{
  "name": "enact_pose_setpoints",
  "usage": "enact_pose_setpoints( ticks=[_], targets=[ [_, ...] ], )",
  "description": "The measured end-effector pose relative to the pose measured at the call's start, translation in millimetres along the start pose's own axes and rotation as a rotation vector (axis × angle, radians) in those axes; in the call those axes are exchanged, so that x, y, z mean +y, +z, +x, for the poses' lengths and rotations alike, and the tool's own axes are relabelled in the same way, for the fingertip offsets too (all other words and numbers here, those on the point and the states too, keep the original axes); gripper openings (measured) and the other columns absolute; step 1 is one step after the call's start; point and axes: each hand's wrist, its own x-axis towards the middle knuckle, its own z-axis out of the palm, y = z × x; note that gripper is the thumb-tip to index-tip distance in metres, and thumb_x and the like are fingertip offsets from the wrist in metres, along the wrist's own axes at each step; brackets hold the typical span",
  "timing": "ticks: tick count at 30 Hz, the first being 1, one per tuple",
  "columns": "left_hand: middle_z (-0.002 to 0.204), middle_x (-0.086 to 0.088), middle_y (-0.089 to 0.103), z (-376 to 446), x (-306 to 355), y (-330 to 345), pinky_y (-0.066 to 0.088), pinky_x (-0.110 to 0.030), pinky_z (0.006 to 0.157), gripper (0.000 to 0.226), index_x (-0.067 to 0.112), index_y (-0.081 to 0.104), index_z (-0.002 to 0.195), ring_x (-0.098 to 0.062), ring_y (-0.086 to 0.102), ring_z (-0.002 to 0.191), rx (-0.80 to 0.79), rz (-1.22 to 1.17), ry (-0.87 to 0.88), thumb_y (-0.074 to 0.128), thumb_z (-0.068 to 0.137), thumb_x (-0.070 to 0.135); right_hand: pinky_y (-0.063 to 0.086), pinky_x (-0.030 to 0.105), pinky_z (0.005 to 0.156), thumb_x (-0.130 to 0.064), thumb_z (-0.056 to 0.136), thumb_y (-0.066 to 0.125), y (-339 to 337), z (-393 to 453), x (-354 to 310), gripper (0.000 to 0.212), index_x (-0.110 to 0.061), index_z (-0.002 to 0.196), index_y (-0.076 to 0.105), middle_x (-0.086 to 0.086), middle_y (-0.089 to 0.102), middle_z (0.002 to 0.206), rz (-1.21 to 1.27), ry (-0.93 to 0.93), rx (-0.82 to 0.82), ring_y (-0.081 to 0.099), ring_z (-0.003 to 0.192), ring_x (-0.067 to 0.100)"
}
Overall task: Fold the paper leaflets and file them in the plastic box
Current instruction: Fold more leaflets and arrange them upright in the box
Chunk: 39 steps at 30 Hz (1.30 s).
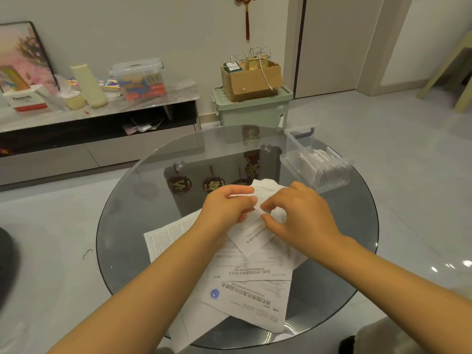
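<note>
Nearest the viewer, a loose pile of white printed paper leaflets (245, 284) lies fanned over the round smoked-glass tabletop (132, 221). Above the pile, the left hand (224, 208) and the right hand (301, 213) meet over one partly folded white leaflet (255, 233), each grip pinching its upper edge between curled fingers and thumb. Farther back, at the tabletop's right rim, stands the clear rectangular plastic box (316, 162), open-topped, with folded white leaflets filed upright inside; beyond it, on the floor, a pale green lidded storage bin (252, 108) carries a brown cardboard carton (251, 80).
</note>
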Motion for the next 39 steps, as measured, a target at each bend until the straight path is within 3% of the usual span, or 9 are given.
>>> enact_pose_setpoints(
  ticks=[4, 8, 13, 20, 24, 27, 30, 34, 39],
  targets=[
    [0.087, -0.002, 0.069, 6.4, 12.8, 11.5, 0.048, -0.022, 0.065, 0.018, 0.018, 0.068, 0.098, -0.011, 0.066, 0.08, 0.001, -0.083, -0.012, 0.066, 0.085, 0.007, 0.039, 0.025, 0.055, -0.017, 0.068, 0.078, -1.1, 6.4, 9.2, 0.007, -0.018, 0.068, 0.071, -0.007, 0.064, 0.062, -0.048, -0.053, 0.165, 0.054, 0.059, 0.016],
    [0.092, 0.0, 0.072, 19.0, 24.3, 26.2, 0.051, -0.022, 0.074, 0.01, 0.02, 0.071, 0.087, -0.011, 0.067, 0.089, -0.016, -0.066, 0.021, 0.066, 0.086, 0.012, 0.038, 0.024, 0.056, -0.02, 0.074, 0.066, -10.8, 17.7, 27.0, 0.007, -0.019, 0.067, 0.069, -0.007, 0.062, 0.061, -0.065, -0.005, 0.23, 0.053, 0.06, 0.017],
    [0.084, -0.001, 0.073, 42.9, 45.7, 51.3, 0.055, -0.025, 0.082, 0.007, 0.019, 0.072, 0.081, -0.015, 0.067, 0.089, -0.063, -0.008, 0.102, 0.067, 0.085, 0.016, 0.046, 0.031, 0.052, -0.01, 0.074, 0.073, -24.6, 32.3, 55.5, 0.006, -0.014, 0.073, 0.069, -0.003, 0.064, 0.066, -0.008, 0.098, 0.259, 0.056, 0.065, 0.019],
    [0.092, -0.005, 0.072, 80.9, 72.7, 97.6, 0.054, -0.023, 0.083, 0.015, 0.018, 0.068, 0.097, -0.013, 0.068, 0.085, -0.149, 0.019, 0.242, 0.061, 0.088, 0.009, 0.043, 0.03, 0.063, -0.016, 0.085, 0.062, -44.9, 52.8, 100.9, 0.008, -0.014, 0.084, 0.07, 0.0, 0.067, 0.08, -0.052, 0.362, 0.282, 0.055, 0.078, 0.02],
    [0.093, 0.006, 0.068, 99.5, 72.3, 117.5, 0.047, -0.018, 0.081, 0.02, 0.021, 0.07, 0.099, -0.005, 0.061, 0.085, -0.175, 0.396, 0.472, 0.054, 0.089, 0.012, 0.045, 0.032, 0.067, -0.018, 0.088, 0.057, -51.5, 60.2, 121.7, 0.014, -0.014, 0.09, 0.071, 0.001, 0.069, 0.088, -0.067, 0.509, 0.306, 0.057, 0.086, 0.022],
    [0.121, 0.007, 0.061, 110.1, 67.8, 126.0, 0.024, -0.025, 0.1, 0.029, 0.021, 0.067, 0.112, -0.008, 0.051, 0.113, -0.257, 0.838, 0.722, 0.046, 0.092, 0.017, 0.046, 0.033, 0.069, -0.017, 0.088, 0.055, -50.2, 64.2, 129.6, 0.016, -0.013, 0.091, 0.07, 0.002, 0.068, 0.091, -0.086, 0.578, 0.282, 0.058, 0.088, 0.024],
    [0.131, 0.007, 0.055, 120.2, 64.9, 132.1, 0.016, -0.03, 0.099, 0.044, 0.02, 0.061, 0.121, -0.013, 0.043, 0.122, -0.385, 1.101, 0.854, 0.031, 0.089, 0.024, 0.048, 0.034, 0.067, -0.016, 0.087, 0.054, -47.8, 64.8, 136.2, 0.017, -0.011, 0.088, 0.07, 0.005, 0.068, 0.089, -0.095, 0.623, 0.229, 0.06, 0.082, 0.026],
    [0.123, 0.007, 0.056, 130.8, 58.3, 139.8, 0.03, -0.034, 0.09, 0.062, 0.021, 0.06, 0.12, -0.015, 0.045, 0.106, -0.469, 1.263, 0.912, 0.016, 0.078, 0.032, 0.048, 0.034, 0.067, -0.015, 0.086, 0.054, -44.4, 66.9, 140.9, 0.017, -0.009, 0.087, 0.069, 0.008, 0.067, 0.089, -0.115, 0.659, 0.177, 0.059, 0.081, 0.027],
    [0.11, 0.002, 0.055, 133.2, 54.3, 139.6, 0.029, -0.032, 0.086, 0.059, 0.018, 0.058, 0.11, -0.012, 0.032, 0.089, -0.426, 1.271, 0.932, 0.011, 0.078, 0.035, 0.037, 0.03, 0.062, -0.01, 0.085, 0.052, -41.0, 69.8, 138.5, 0.015, -0.005, 0.087, 0.066, 0.01, 0.062, 0.089, -0.172, 0.647, 0.143, 0.051, 0.076, 0.024]
  ],
)
